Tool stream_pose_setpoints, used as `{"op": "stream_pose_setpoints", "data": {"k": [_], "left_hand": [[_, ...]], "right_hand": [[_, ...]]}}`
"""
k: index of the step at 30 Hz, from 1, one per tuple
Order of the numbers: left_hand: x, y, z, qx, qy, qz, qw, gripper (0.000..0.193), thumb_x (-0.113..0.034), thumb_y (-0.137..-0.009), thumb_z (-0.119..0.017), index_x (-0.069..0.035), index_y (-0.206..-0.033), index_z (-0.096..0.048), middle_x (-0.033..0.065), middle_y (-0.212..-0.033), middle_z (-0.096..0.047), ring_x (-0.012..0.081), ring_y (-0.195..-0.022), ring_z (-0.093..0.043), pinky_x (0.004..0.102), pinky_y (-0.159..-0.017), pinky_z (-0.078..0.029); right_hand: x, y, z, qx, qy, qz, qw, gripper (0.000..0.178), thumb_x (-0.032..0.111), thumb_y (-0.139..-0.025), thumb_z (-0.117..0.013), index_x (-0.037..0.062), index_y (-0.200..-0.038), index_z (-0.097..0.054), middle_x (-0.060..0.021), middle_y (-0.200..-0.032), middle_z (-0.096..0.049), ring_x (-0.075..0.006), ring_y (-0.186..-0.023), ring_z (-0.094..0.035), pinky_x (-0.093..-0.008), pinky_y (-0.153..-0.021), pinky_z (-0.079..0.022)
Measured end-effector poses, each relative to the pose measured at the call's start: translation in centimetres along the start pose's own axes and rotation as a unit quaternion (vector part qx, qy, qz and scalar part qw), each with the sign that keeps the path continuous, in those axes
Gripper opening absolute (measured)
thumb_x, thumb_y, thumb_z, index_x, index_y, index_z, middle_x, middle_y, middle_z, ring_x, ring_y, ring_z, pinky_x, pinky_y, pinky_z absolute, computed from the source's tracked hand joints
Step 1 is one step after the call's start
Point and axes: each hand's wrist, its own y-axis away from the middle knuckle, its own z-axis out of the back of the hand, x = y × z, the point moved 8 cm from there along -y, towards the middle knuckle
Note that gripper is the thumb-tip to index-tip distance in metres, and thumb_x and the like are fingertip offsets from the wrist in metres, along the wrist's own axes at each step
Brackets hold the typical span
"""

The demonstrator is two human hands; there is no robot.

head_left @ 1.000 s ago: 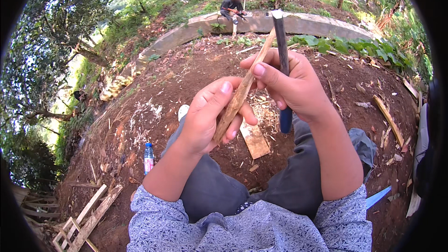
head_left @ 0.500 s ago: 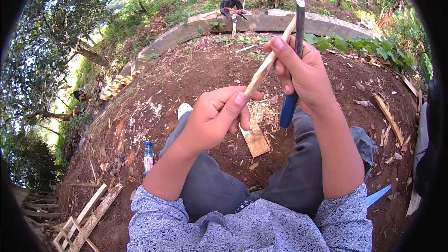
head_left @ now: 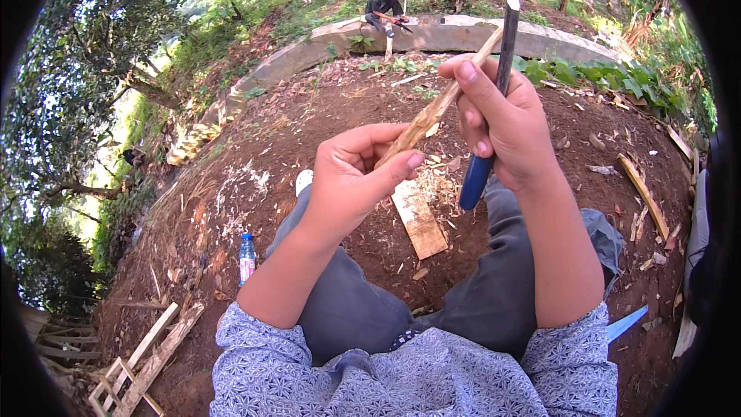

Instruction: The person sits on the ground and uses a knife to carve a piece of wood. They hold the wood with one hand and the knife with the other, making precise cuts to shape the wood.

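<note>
My right hand (head_left: 505,120) is closed around a chisel (head_left: 507,46) with a blue handle and a dark shaft, its bright bevelled tip pointing up. The same hand pinches the upper part of a slim, pale wooden stick (head_left: 427,120) between thumb and fingers. Slanting down to the left, the stick's rough lower end rests between the thumb and forefinger of my left hand (head_left: 351,166), whose grip looks loose. Below my hands, a flat wooden board (head_left: 419,224) lies on the soil between my legs, with shavings around it.
A blue-capped bottle (head_left: 246,259) stands left of my leg. Wooden frame pieces (head_left: 150,351) lie at lower left, a wood strip (head_left: 643,194) at right. Near my right elbow is a blue blade-like piece (head_left: 627,324). A person (head_left: 384,9) sits on the far low wall (head_left: 309,50).
The stick has turned, showing a rougher face, and its lower end sits deeper in my left hand. My left thumb has lifted away from it. The chisel's tip has tilted slightly right.
</note>
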Motion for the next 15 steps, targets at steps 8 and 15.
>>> {"op": "stream_pose_setpoints", "data": {"k": [8,15], "left_hand": [[1.6,0.3,-0.4,0.082,0.056,0.029,0.995,0.05,-0.038,-0.111,-0.044,0.005,-0.112,-0.067,0.0013,-0.059,-0.06,0.0047,-0.052,-0.051,0.0191,-0.053,-0.042],[2.1,0.6,-0.8,0.079,0.162,0.056,0.982,0.038,-0.031,-0.107,-0.055,0.004,-0.116,-0.068,0.0028,-0.062,-0.063,0.0051,-0.055,-0.055,0.0199,-0.05,-0.044]], "right_hand": [[-0.5,0.1,0.0,-0.009,0.012,-0.026,1.0,0.033,0.033,-0.104,-0.061,0.0013,-0.111,-0.065,0.0052,-0.062,-0.05,-0.0017,-0.042,-0.039,-0.0182,-0.039,-0.029],[-0.1,0.3,-1.0,0.051,-0.008,-0.005,0.999,0.034,0.033,-0.105,-0.06,0.0017,-0.117,-0.067,0.006,-0.064,-0.051,-0.0009,-0.043,-0.04,-0.0174,-0.039,-0.029]]}}
